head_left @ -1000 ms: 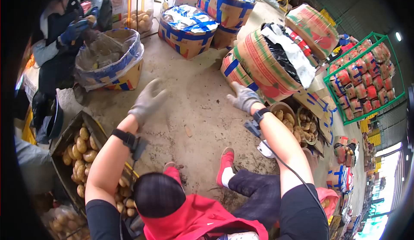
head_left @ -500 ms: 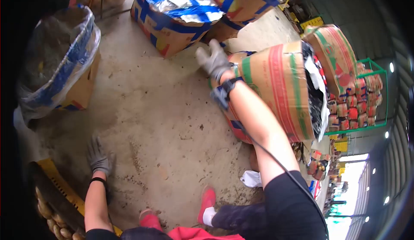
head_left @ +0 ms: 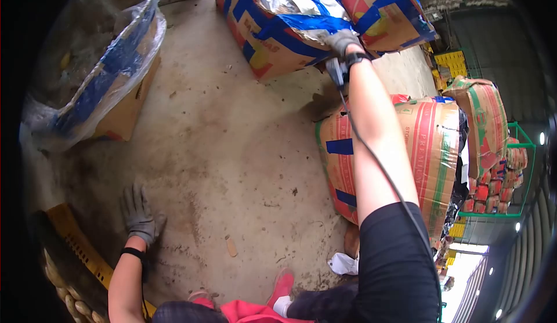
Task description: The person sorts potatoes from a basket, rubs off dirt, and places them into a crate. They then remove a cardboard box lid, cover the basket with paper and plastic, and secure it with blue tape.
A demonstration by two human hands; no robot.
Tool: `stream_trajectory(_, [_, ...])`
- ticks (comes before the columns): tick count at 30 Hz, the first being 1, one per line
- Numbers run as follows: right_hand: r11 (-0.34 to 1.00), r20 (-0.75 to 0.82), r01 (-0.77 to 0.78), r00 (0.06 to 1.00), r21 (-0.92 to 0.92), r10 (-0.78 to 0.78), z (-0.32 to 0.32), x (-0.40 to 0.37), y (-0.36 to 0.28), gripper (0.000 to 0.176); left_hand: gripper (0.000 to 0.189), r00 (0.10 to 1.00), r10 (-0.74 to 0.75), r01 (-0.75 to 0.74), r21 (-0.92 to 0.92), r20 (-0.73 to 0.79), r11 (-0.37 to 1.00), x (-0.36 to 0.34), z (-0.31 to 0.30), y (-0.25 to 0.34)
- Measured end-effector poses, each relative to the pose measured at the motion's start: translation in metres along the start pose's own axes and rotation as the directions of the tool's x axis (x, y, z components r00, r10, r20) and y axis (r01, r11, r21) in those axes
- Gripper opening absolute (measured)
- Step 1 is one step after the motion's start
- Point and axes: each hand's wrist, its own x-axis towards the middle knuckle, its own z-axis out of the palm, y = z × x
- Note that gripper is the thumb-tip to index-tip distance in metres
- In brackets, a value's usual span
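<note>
My right hand (head_left: 343, 41), in a grey work glove, is at the near top corner of a cardboard box (head_left: 272, 53) bound with blue tape. Its fingers look curled over the corner, though they are partly hidden. Silvery sheeting (head_left: 301, 4) and more blue tape cover that box's top. A second taped box (head_left: 389, 18) stands close beside it. My left hand (head_left: 141, 217), also gloved in grey, hangs above the floor at lower left with its fingers spread and nothing in it.
An open carton (head_left: 125, 111) lined with clear plastic stands at left. A large round-sided carton (head_left: 432, 160) is under my right arm. At lower left are a yellow slotted edge (head_left: 87, 247) and potatoes (head_left: 69, 300). A white scrap (head_left: 344, 264) lies on the floor.
My right hand has moved up and away, from beside the round-sided carton to the taped box's corner. The view has shifted. My left hand stays low with its fingers spread.
</note>
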Motion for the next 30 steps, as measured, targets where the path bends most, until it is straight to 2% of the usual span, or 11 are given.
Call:
stream_trajectory(5, [0.996,-0.012,-0.058,0.998,-0.072,0.057,0.007,-0.005,-0.004,0.060,0.107,0.999,-0.024,0.026,-0.036,0.046,0.999,0.000,-0.005,0.001])
stream_trajectory(7, [0.995,-0.112,-0.008,0.994,0.097,0.019,0.017,-0.006,0.006,0.058,0.106,1.000,0.002,-0.002,-0.030,-0.013,1.000,-0.001,0.001,-0.002])
stream_trajectory(8, [0.997,-0.146,0.071,0.987,0.039,-0.064,0.014,-0.022,0.000,0.058,0.106,1.000,-0.003,0.002,-0.039,-0.018,0.999,-0.001,0.000,-0.001])
stream_trajectory(14, [0.954,-0.066,0.082,0.996,0.287,-0.065,0.046,-0.073,-0.012,0.067,0.105,0.997,-0.042,0.046,-0.063,0.059,0.997,-0.001,-0.003,0.000])
stream_trajectory(18, [0.766,-0.003,0.048,0.998,0.641,-0.061,0.057,-0.163,-0.034,0.049,0.106,0.985,-0.059,0.068,-0.054,0.162,0.996,-0.001,-0.006,0.000])
stream_trajectory(19, [0.571,-0.008,0.042,0.998,0.820,-0.063,0.090,-0.159,-0.022,0.051,0.107,0.982,-0.067,0.074,-0.036,0.178,0.997,0.000,-0.007,0.000])
stream_trajectory(20, [0.654,-0.050,0.009,0.998,0.756,0.044,0.057,-0.219,-0.046,0.056,0.110,0.970,-0.080,0.088,-0.023,0.228,0.996,0.002,-0.013,0.001])
stream_trajectory(21, [0.509,-0.094,0.047,0.993,0.859,0.066,0.091,-0.218,-0.034,0.056,0.110,0.973,-0.067,0.073,-0.017,0.222,0.997,0.004,-0.013,0.001])
stream_trajectory(26, [0.258,0.058,-0.063,0.998,0.964,0.030,0.080,-0.356,-0.007,0.036,0.115,0.908,-0.107,0.122,-0.012,0.404,0.992,0.005,-0.033,0.003])
stream_trajectory(29, [0.348,0.172,-0.207,0.977,0.914,0.127,0.055,-0.453,0.008,0.039,0.116,0.817,-0.011,-0.032,0.064,0.577,0.997,0.005,-0.016,0.002])
stream_trajectory(30, [0.363,0.174,-0.205,0.978,0.909,0.116,0.061,-0.477,0.019,0.039,0.112,0.826,0.056,-0.037,-0.046,0.560,0.998,-0.011,-0.043,0.015])
